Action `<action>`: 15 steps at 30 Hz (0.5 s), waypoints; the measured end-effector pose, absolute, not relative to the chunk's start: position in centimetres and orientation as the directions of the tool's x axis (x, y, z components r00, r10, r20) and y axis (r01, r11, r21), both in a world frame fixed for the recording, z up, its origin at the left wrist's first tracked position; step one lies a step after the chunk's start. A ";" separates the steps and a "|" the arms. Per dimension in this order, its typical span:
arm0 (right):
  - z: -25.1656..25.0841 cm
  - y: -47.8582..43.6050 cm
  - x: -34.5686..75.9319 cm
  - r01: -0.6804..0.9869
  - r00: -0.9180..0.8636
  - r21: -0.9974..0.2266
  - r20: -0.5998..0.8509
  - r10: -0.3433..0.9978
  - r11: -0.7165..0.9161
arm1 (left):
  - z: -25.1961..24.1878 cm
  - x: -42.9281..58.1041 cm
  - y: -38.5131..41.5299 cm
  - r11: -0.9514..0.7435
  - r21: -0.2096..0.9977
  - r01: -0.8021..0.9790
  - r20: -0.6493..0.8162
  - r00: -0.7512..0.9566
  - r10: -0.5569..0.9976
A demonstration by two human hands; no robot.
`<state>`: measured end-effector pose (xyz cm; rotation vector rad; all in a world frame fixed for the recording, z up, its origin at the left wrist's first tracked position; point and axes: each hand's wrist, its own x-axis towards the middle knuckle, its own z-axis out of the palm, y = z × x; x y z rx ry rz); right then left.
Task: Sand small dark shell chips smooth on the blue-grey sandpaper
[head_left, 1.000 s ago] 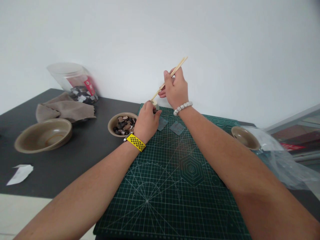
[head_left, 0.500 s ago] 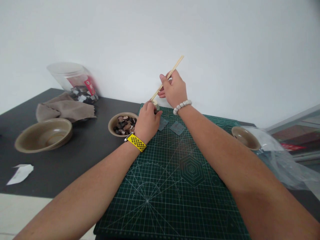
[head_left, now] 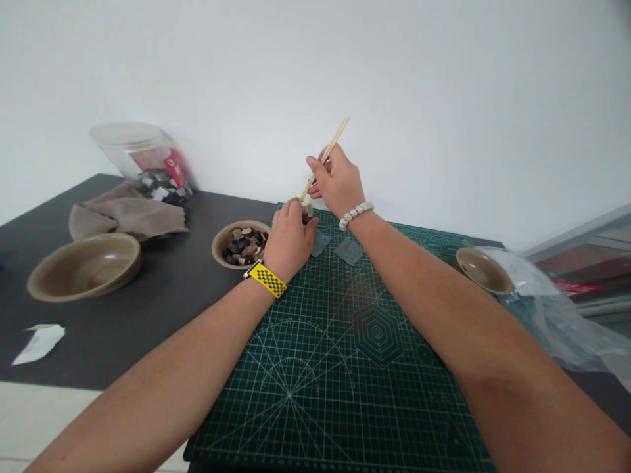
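Note:
A pair of light wooden chopsticks is gripped in my right hand, slanting down to the left. Their lower tips reach a small pale-rimmed container at the back of the green cutting mat. My left hand is closed right in front of that container, partly hiding it. Something dark shows between its thumb and fingers, too small to make out. Just left of this hand stands a bowl of dark and brown chips. Two thin bluish squares, including one flat square, lie on the mat.
At left are a larger brown bowl, a crumpled grey-brown cloth, a clear plastic tub with dark pieces and a paper scrap. A small bowl and a plastic bag sit at right. A white wall rises behind.
My right hand has moved slightly left and down with the chopsticks, and they stand a little steeper. My left hand stays almost in place.

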<state>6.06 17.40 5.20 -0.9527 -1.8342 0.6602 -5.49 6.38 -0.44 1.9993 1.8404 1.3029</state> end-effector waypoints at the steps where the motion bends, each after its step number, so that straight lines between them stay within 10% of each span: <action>1: 5.0 17.3 5.9 0.335 -0.278 -0.767 0.475 0.835 0.547 | -0.4 -5.5 6.4 -0.250 0.610 0.752 0.493 -0.113 0.863; 15: 5.2 16.2 5.2 0.641 -0.268 -0.646 0.318 0.910 0.414 | 0.5 -5.2 5.8 -0.219 0.617 0.756 0.434 -0.094 0.896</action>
